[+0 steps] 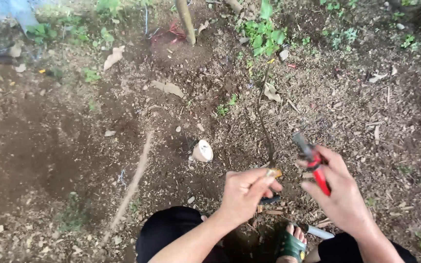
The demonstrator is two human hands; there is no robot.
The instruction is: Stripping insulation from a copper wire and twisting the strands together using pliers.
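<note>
Gripping one thin stem (264,126), left hand (243,194), right hand (339,192), one red pruner (313,163)

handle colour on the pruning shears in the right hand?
Red, on the pruning shears held in the right hand; the upper part looks dark grey. Head view shows it.

A single head-worn camera looks steeply down from above at bare soil (74,146) strewn with dry leaves. The person's knees and a sandalled foot (291,243) sit at the near edge, both hands just beyond them. Green weeds (264,31) line the far edge.
</note>
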